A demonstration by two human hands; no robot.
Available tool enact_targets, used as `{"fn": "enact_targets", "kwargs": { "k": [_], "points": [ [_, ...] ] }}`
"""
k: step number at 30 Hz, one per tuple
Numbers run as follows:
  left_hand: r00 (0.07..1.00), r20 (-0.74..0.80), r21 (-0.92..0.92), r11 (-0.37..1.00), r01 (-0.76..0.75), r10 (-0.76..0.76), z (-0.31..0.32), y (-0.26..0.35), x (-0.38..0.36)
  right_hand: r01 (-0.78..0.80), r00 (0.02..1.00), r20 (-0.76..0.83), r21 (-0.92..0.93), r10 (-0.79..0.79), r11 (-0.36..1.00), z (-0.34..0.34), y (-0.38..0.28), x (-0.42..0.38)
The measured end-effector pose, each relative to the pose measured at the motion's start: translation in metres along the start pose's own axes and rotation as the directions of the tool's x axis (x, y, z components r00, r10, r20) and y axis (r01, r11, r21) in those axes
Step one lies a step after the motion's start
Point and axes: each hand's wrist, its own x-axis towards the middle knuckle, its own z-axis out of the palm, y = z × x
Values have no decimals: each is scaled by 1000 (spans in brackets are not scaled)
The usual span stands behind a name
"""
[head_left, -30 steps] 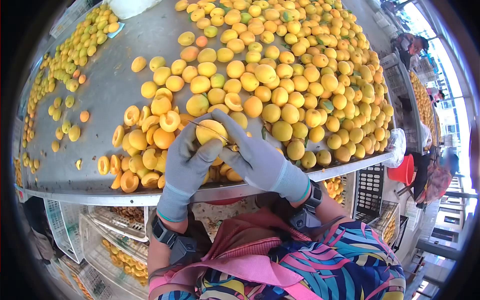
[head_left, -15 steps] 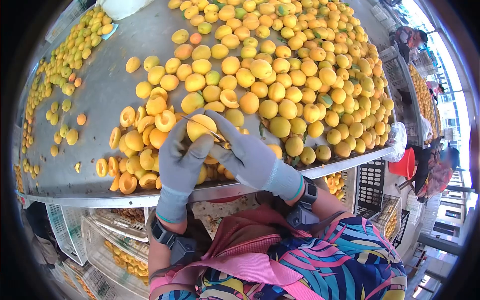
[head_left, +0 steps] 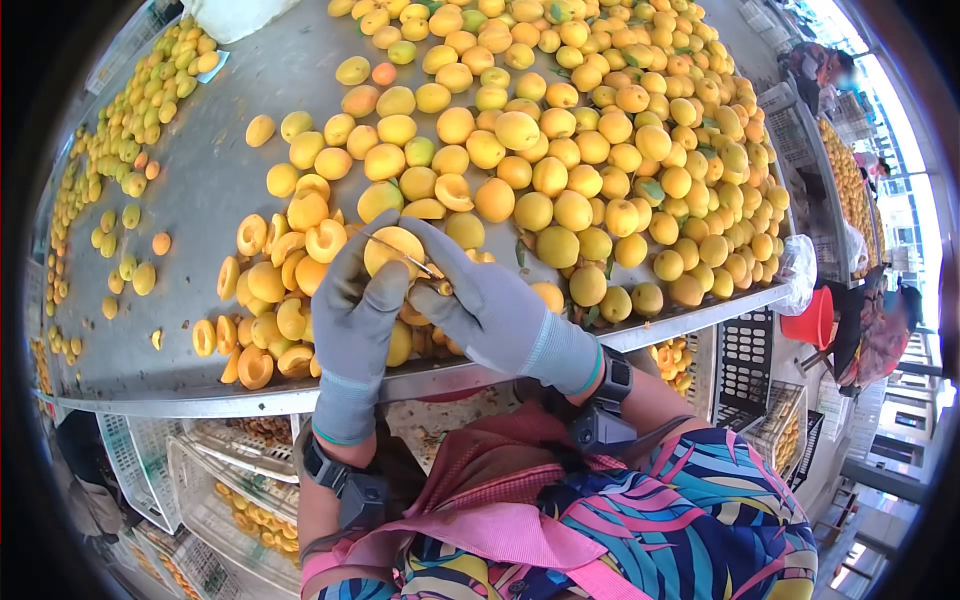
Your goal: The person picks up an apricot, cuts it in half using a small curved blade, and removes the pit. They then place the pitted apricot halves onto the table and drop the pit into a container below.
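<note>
My left hand (head_left: 355, 325), in a grey glove, is closed around a yellow apricot (head_left: 390, 252) above the near edge of the metal table (head_left: 215, 130). A small thin-bladed knife (head_left: 418, 267) with a yellowish handle is gripped in my gloved right hand (head_left: 490, 305). Its blade lies across the apricot, with the tip near my left fingers. Beside and below my left hand sits a pile of apricot halves (head_left: 255, 366), several with the cut face and pit hollow showing. Whole apricots (head_left: 557, 246) spread beyond my right hand.
More greenish-yellow apricots (head_left: 145, 110) lie along the table's far left. Below the edge stand white crates (head_left: 210, 490) with fruit and a black crate (head_left: 745, 360). A red bucket (head_left: 808, 325) and a clear plastic bag (head_left: 797, 275) are at right, with other people beyond.
The apricot and both hands have shifted slightly left in the view. The knife blade now shows more fully across the apricot; both grips stay the same.
</note>
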Motion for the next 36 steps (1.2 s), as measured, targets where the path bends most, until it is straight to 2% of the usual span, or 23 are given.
{"fn": "enact_targets", "kwargs": {
  "k": [1, 2, 3, 4, 5, 7, 11, 13, 14, 16, 18, 20, 21, 22, 24, 26, 28, 29, 30, 31, 32, 34, 36],
  "points": [
    [998, -18, -136, 989, 60, -63, -1, -4, 0, 0, 1000, -1, 0, 0, 1000, 5, 5, 0],
    [998, -19, -137, 989, 60, -63, -3, -5, -1, 34, 998, -45, -25, -35, 999, 10, 12, -1],
    [988, 15, -241, 959, 150, -151, -4, -7, -4, 67, 994, -85, -53, -71, 996, 11, 12, 0],
    [971, 56, -339, 910, 239, -234, -6, -8, -6, 66, 994, -79, -54, -70, 996, 8, 11, -2],
    [971, 51, -343, 909, 238, -235, -7, -7, -6, 28, 999, -32, -68, -30, 997, 2, 7, -4],
    [998, 37, 98, 994, 36, -40, -8, 0, -5, -10, 1000, 15, -79, 11, 997, -5, -1, -4],
    [998, 44, 244, 968, -61, 51, -4, 8, -1, -44, 996, 74, -93, 51, 995, -5, -4, 0],
    [999, 25, 43, 998, 36, -37, -3, 9, -2, -43, 996, 73, -92, 49, 995, -2, -3, 1],
    [999, 24, 43, 998, 37, -38, -3, 8, -4, -30, 998, 54, -77, 34, 997, 0, -2, 0],
    [970, 28, -303, 923, 238, -242, -6, 4, -6, -16, 999, 31, -64, 18, 998, 4, 3, -2],
    [963, 51, -356, 897, 264, -263, -7, -4, -7, 43, 998, -46, -136, -49, 990, 11, 13, -3],
    [956, 64, -412, 865, 286, -285, -6, -5, -9, 10, 1000, 2, -123, -10, 992, 5, 10, -4],
    [991, -22, -99, 986, 133, -136, -3, 1, -8, -29, 999, 35, -108, 33, 994, 2, 5, -4],
    [998, -49, 235, 972, -27, 39, -1, 5, -7, -31, 999, 35, -104, 35, 994, 1, 2, -2],
    [996, -49, 228, 972, -56, 69, 1, 7, -6, -69, 991, 108, -85, 78, 994, -3, -1, 2],
    [994, -58, 217, 973, -79, 94, 0, 5, -6, -61, 994, 85, -66, 67, 996, -3, -4, 3],
    [996, -80, -30, 998, 48, -50, -2, 1, -6, -53, 996, 65, -47, 56, 998, 4, -1, 3],
    [996, -80, -31, 998, 47, -49, -2, 3, -7, 2, 1000, 10, -77, -1, 997, 11, 8, 2],
    [982, -66, -167, 972, 166, -180, -1, 5, -8, 54, 997, -42, -111, -59, 992, 13, 9, 4],
    [951, -37, -299, 912, 281, -305, 0, 6, -9, 53, 998, -40, -114, -58, 992, 10, 7, 2],
    [951, -42, -304, 911, 280, -306, 1, 5, -9, 15, 1000, -13, -85, -16, 996, 5, 4, -1],
    [997, -73, 86, 996, 19, -12, 3, 5, -9, -27, 999, 17, -51, 28, 998, 5, 1, -1],
    [996, -76, 184, 983, -25, 40, 4, 10, -9, -20, 998, 62, -49, 23, 999, 5, 4, 3]
  ]
}}
